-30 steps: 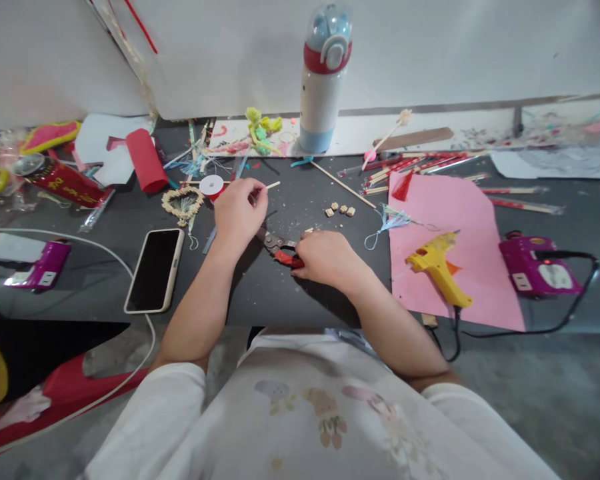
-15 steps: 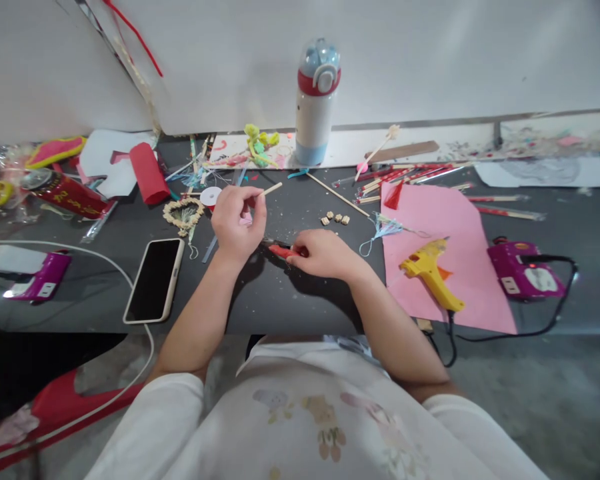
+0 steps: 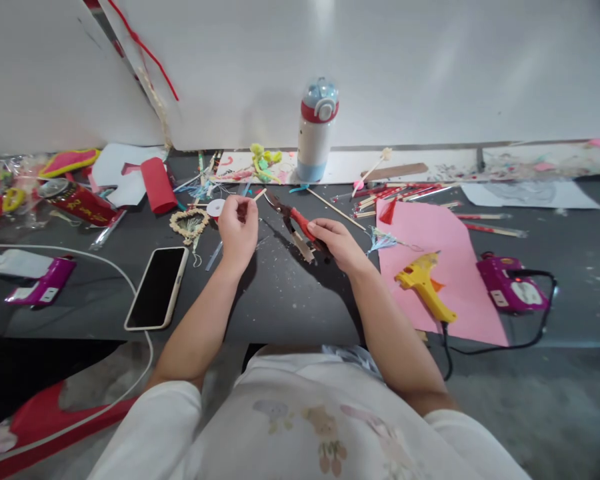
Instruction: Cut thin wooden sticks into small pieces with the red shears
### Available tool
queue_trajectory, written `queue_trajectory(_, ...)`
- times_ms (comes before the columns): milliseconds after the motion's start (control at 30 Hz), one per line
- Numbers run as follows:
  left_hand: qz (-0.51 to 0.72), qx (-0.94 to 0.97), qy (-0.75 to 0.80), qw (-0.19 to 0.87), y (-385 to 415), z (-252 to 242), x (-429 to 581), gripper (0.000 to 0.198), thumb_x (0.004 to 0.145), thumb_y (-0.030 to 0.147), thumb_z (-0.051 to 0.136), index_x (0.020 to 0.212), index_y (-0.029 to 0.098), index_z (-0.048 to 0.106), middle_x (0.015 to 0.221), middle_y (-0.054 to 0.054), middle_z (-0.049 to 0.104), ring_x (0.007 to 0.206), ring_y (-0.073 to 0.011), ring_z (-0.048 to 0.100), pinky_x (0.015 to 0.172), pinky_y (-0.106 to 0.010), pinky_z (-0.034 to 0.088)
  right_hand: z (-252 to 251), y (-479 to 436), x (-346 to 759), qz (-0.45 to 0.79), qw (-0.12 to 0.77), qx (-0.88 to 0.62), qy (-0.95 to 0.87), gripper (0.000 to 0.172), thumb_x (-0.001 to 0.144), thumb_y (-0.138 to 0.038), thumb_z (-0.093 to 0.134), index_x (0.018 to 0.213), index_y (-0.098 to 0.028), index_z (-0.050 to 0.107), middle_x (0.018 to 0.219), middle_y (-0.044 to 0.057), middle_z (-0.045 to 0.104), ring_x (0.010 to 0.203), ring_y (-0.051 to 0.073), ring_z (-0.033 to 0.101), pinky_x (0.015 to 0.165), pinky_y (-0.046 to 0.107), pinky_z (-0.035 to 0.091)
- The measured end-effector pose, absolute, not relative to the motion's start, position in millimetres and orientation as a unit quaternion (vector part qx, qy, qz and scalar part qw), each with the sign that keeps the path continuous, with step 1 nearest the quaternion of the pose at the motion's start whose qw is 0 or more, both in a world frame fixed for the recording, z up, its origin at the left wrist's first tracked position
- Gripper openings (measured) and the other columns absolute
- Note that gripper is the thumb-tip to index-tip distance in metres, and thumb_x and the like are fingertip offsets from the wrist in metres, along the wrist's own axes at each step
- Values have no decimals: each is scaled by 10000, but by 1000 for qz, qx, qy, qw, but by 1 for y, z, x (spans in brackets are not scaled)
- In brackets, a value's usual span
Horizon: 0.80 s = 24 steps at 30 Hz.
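Note:
My left hand [image 3: 239,227] is closed in a pinch on a thin pale wooden stick [image 3: 261,194], whose short end pokes out to the right. My right hand [image 3: 336,241] grips red-handled pliers [image 3: 300,220]; their dark metal jaws [image 3: 276,203] sit close to the stick's tip. Whether the jaws touch the stick I cannot tell. The other handle, with a worn tan end [image 3: 303,247], hangs apart from the red one. Left of my left hand lie a heart-shaped beaded ornament [image 3: 189,225] and a white spool [image 3: 215,208], partly hidden by the hand.
A water bottle [image 3: 316,133] stands at the back. On the right, a yellow glue gun [image 3: 427,285] rests on pink paper [image 3: 460,267] beside a purple power strip [image 3: 513,283]. A phone [image 3: 157,288] and a red can [image 3: 83,202] lie left. Red-wrapped sticks [image 3: 405,193] lie behind.
The pliers have swung up from low on the table to the stick's tip, and their handles have spread. My left hand stays pinched on the stick. The camera view has tilted upward slightly.

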<state>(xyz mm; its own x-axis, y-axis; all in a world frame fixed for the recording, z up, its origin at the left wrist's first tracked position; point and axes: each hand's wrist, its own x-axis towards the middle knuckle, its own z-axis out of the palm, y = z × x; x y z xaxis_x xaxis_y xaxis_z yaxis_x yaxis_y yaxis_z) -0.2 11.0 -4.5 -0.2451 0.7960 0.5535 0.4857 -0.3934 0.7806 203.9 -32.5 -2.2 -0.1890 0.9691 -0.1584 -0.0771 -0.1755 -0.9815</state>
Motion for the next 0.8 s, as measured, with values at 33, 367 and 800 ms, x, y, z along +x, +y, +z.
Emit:
queue_trajectory(33, 575, 596, 540, 150, 12, -6, 0, 218, 912, 406, 582, 835, 202, 576, 729, 8, 592, 650, -116, 550, 625, -252, 437, -1, -33, 203, 604, 436, -466, -479, 369, 754, -552, 674, 723, -192, 600, 572, -31, 496, 504, 98, 406, 474, 251, 248)
queue_trajectory(367, 521, 546, 631, 179, 23, -7, -8, 108, 876, 230, 617, 779, 199, 580, 707, 12, 620, 620, -122, 530, 619, -259, 414, 6, -37, 201, 600, 443, -446, -496, 392, 749, -563, 676, 700, -191, 561, 571, -36, 460, 493, 88, 366, 474, 257, 205)
queue_trajectory(800, 479, 587, 619, 207, 19, -3, -7, 90, 886, 250, 596, 809, 204, 592, 746, 2, 665, 658, -135, 602, 638, -265, 472, -2, -37, 201, 580, 435, -425, -542, 351, 855, -520, 624, 764, -183, 587, 646, -36, 477, 571, 95, 383, 548, 269, 241)
